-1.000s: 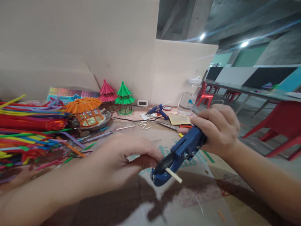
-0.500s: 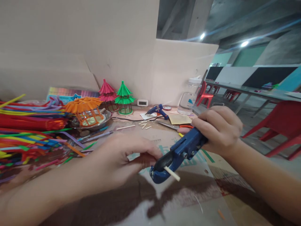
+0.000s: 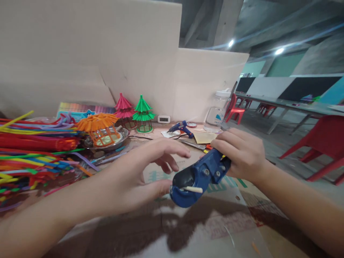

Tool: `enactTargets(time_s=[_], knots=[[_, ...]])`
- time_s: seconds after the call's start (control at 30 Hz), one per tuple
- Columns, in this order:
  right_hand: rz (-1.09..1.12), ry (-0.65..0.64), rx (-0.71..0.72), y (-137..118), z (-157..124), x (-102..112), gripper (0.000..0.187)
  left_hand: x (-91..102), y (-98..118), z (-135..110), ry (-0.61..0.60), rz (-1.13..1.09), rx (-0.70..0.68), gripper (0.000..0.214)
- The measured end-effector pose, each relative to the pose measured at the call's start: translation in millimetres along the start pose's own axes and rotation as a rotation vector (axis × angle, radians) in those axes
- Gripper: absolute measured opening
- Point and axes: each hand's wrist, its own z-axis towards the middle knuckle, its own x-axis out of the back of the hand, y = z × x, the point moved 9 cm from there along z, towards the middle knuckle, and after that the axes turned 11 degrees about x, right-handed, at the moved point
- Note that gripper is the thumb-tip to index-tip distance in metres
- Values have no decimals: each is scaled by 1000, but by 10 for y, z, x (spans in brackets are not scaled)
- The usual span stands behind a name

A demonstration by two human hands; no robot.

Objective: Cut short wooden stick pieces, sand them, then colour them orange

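Note:
My right hand [image 3: 240, 152] is wrapped round the handles of a blue pipe cutter [image 3: 205, 168], whose rounded jaw points left over the work surface. A short pale wooden stick [image 3: 194, 189] lies in the mouth of the jaw, its near end poking out to the right. My left hand [image 3: 150, 172] is beside the jaw with thumb and fingers apart. Its thumb tip is right at the jaw's edge; I cannot tell whether it touches. Nothing shows between the left fingers.
Coloured pipe cleaners [image 3: 37, 143] fill the left side. Behind stand an orange-roofed model [image 3: 99, 125] on a metal dish and green [image 3: 143, 113] and pink [image 3: 124, 107] tiered models. A blue glue gun [image 3: 181, 128], scissors [image 3: 193, 144], small clock [image 3: 163, 119] and clear bottle [image 3: 214, 114] are further back.
My left fingers have spread from a closed pose at the jaw. The stick has swung to lie flatter across the jaw. The cutter has shifted slightly left with my right hand.

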Motion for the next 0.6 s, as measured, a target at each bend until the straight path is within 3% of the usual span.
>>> enactTargets(time_s=[0.1, 0.3, 0.4, 0.6], knots=[[101, -30, -28, -34, 10, -90, 8, -8, 3, -29, -52, -15, 3, 61], [313, -107, -89, -95, -34, -298, 5, -57, 116, -24, -171, -121, -24, 46], [433, -141, -143, -112, -70, -399, 9, -72, 81, -18, -175, -170, -6, 48], [630, -264, -333, -116, -148, -635, 13, -171, -205, 20, -201, -561, 227, 39]])
